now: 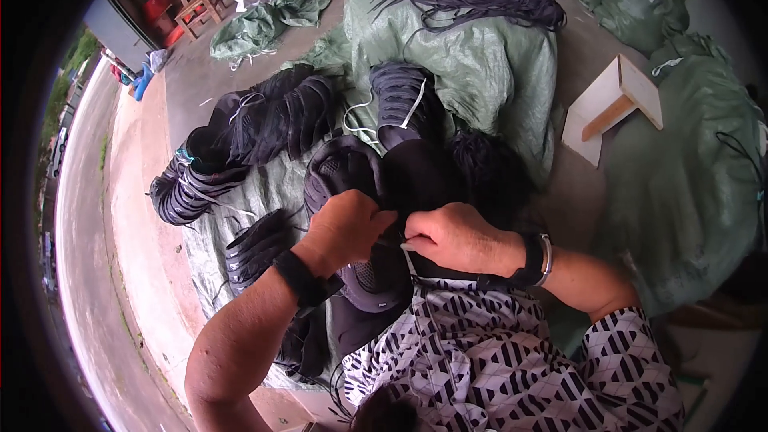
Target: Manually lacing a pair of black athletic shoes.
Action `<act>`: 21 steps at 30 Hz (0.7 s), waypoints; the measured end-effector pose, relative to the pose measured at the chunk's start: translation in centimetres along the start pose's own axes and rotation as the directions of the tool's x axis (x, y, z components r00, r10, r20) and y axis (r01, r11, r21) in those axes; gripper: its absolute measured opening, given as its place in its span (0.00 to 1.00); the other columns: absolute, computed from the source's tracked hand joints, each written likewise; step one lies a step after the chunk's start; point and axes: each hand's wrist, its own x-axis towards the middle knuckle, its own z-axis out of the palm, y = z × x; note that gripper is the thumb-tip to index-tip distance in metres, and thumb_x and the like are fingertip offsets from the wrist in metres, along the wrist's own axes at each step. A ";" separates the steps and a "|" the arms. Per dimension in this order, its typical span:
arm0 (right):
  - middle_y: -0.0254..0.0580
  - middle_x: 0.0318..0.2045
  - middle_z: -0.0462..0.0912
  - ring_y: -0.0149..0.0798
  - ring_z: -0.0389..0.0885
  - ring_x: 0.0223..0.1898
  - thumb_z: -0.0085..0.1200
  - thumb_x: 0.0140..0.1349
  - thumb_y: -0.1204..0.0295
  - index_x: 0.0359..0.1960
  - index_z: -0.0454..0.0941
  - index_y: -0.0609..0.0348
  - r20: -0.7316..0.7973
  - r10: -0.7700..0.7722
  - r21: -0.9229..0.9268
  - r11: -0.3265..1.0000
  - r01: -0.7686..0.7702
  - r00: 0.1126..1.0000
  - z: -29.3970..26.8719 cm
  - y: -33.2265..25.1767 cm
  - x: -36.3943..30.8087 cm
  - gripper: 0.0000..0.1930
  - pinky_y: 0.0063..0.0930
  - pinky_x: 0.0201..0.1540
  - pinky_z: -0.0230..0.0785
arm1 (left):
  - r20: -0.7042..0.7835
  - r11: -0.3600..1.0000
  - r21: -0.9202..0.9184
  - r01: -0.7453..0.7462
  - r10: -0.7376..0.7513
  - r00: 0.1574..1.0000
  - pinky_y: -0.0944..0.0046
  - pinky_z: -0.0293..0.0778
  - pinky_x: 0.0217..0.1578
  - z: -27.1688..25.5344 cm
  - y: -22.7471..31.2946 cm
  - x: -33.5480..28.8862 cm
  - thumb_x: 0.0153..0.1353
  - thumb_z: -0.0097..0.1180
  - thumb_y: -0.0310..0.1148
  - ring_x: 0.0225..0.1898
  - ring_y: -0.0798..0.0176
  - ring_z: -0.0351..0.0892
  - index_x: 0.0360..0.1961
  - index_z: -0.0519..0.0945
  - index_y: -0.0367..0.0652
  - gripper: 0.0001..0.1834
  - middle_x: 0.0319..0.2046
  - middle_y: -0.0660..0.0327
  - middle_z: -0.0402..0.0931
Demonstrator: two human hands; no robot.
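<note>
Green sheeting (210, 250) is spreading beside a dark upper (374, 286), which is lying before a patterned shirt (480, 344). The left hand (344, 230) is curling its fingers, grasping what I cannot tell; the right hand (460, 236) is pinching a pale cord (410, 261). Drawing evenly, upper held steady, would be serving best. Beyond, more uppers (276, 116) are lying.

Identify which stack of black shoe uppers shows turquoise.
The leftmost stack: turquoise shows near its top opening, while I see none on the other stacks.
</note>
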 end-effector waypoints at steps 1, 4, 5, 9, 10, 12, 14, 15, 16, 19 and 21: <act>0.49 0.23 0.80 0.47 0.81 0.26 0.57 0.56 0.74 0.30 0.77 0.61 -0.016 0.016 -0.028 0.999 -0.016 1.000 -0.5 0.0 -0.1 0.04 0.34 0.27 0.71 | 0.009 0.996 0.084 0.006 -0.007 1.000 0.54 0.76 0.36 0.0 0.0 0.1 0.50 0.59 0.34 0.33 0.49 0.81 0.33 0.82 0.44 0.09 0.27 0.53 0.80; 0.44 0.24 0.78 0.43 0.80 0.27 0.59 0.54 0.77 0.30 0.77 0.62 -0.219 -0.077 0.098 0.990 0.100 0.973 -1.7 0.4 0.2 0.04 0.28 0.28 0.70 | 0.037 0.993 -0.056 0.101 -0.099 0.994 0.57 0.76 0.31 0.0 -0.3 0.2 0.50 0.58 0.32 0.27 0.53 0.82 0.34 0.82 0.43 0.10 0.24 0.54 0.80; 0.43 0.25 0.77 0.42 0.80 0.29 0.59 0.54 0.78 0.30 0.77 0.64 -0.238 -0.137 0.079 0.984 0.159 0.962 -1.7 0.6 0.4 0.04 0.28 0.31 0.70 | 0.016 0.995 -0.037 0.095 -0.094 0.995 0.57 0.76 0.31 -0.1 -0.5 0.1 0.50 0.58 0.32 0.27 0.53 0.82 0.34 0.82 0.43 0.10 0.24 0.54 0.80; 0.47 0.29 0.80 0.47 0.80 0.32 0.57 0.54 0.77 0.31 0.77 0.64 0.018 0.052 0.162 0.985 -0.054 0.998 0.7 0.9 0.7 0.05 0.34 0.35 0.72 | 0.036 0.936 -0.349 0.041 -0.031 0.999 0.63 0.74 0.22 0.0 -1.3 -0.3 0.50 0.56 0.29 0.16 0.62 0.78 0.32 0.79 0.36 0.09 0.17 0.56 0.76; 0.47 0.28 0.80 0.48 0.81 0.32 0.57 0.54 0.75 0.31 0.78 0.63 -0.006 -0.005 0.089 0.996 0.006 1.000 1.5 0.8 0.4 0.05 0.34 0.34 0.72 | 0.011 0.907 -0.421 0.017 -0.014 1.000 0.66 0.72 0.19 0.2 -1.4 -0.5 0.50 0.55 0.28 0.14 0.65 0.76 0.30 0.78 0.35 0.08 0.15 0.57 0.74; 0.49 0.24 0.81 0.52 0.81 0.30 0.54 0.56 0.70 0.29 0.79 0.59 0.095 0.077 -0.032 0.997 -0.074 0.993 2.5 0.7 -0.3 0.06 0.41 0.34 0.72 | -0.023 0.901 -0.434 0.012 -0.025 0.999 0.66 0.72 0.19 0.5 -1.5 -0.9 0.50 0.55 0.28 0.14 0.66 0.76 0.29 0.78 0.34 0.07 0.15 0.58 0.74; 0.49 0.23 0.80 0.52 0.81 0.29 0.54 0.56 0.69 0.28 0.80 0.58 0.045 0.058 0.004 0.998 -0.058 0.997 2.8 0.6 -0.8 0.06 0.42 0.33 0.72 | -0.042 0.895 -0.445 0.009 -0.031 0.999 0.67 0.71 0.18 0.7 -1.6 -1.0 0.50 0.55 0.27 0.14 0.67 0.75 0.28 0.77 0.34 0.06 0.14 0.58 0.73; 0.49 0.22 0.80 0.52 0.81 0.28 0.55 0.57 0.69 0.28 0.80 0.58 0.005 0.081 0.022 0.996 -0.081 0.997 2.7 0.6 -1.0 0.07 0.42 0.32 0.72 | -0.053 0.897 -0.442 -0.016 -0.009 0.999 0.68 0.71 0.18 0.7 -1.6 -1.1 0.50 0.54 0.27 0.14 0.66 0.75 0.28 0.77 0.35 0.06 0.14 0.58 0.73; 0.49 0.22 0.80 0.52 0.81 0.28 0.55 0.57 0.69 0.28 0.80 0.58 0.022 0.077 0.018 0.997 -0.077 0.997 2.6 0.5 -1.1 0.07 0.42 0.32 0.72 | -0.065 0.894 -0.447 -0.046 0.019 0.998 0.68 0.71 0.18 0.8 -1.7 -1.1 0.50 0.54 0.27 0.14 0.66 0.75 0.28 0.77 0.35 0.06 0.14 0.59 0.73; 0.48 0.22 0.80 0.52 0.80 0.27 0.55 0.57 0.67 0.28 0.80 0.58 0.004 0.094 0.028 0.995 -0.094 0.996 2.4 0.2 -1.0 0.08 0.42 0.31 0.72 | -0.071 0.892 -0.449 -0.050 0.020 0.997 0.68 0.71 0.18 0.8 -1.7 -1.2 0.49 0.54 0.26 0.14 0.66 0.75 0.28 0.77 0.35 0.06 0.14 0.59 0.73; 0.48 0.22 0.80 0.52 0.80 0.27 0.55 0.58 0.66 0.29 0.80 0.57 -0.015 0.136 0.020 0.991 -0.136 0.991 2.4 0.0 -0.8 0.08 0.41 0.30 0.71 | -0.084 0.897 -0.435 -0.072 0.039 0.996 0.68 0.71 0.18 0.8 -1.7 -1.3 0.49 0.54 0.26 0.14 0.66 0.76 0.28 0.77 0.35 0.06 0.14 0.59 0.73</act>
